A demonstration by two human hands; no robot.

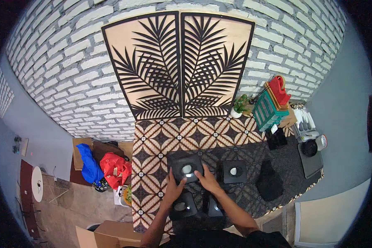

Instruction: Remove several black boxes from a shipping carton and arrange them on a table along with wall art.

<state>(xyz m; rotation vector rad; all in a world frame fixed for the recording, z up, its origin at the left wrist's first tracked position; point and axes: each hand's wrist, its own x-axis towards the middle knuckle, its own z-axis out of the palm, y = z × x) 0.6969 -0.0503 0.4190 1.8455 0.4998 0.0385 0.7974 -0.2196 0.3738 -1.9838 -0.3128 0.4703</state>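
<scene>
Between my two hands is a black square dish (178, 164) with a round hollow at its centre. My left hand (174, 189) grips its near left side, thumb on the front rim. On the right side, my right hand (208, 180) holds it with the thumb over the near right corner. A similar black square dish (234, 179) sits to the right. Two more stand nearer my body, one black dish (189, 211) at the left and another black dish (215, 211) partly behind my right forearm. Bright white spots show in the hollows; whether these are reflections I cannot tell.
A dark mat (286, 173) covers part of the patterned tablecloth (148, 161). Black cloth or plastic (269, 183) lies on the right, near a dark tray (311, 162) with a black bowl (309, 148). Green baskets (268, 110) and a potted plant (236, 111) stand behind.
</scene>
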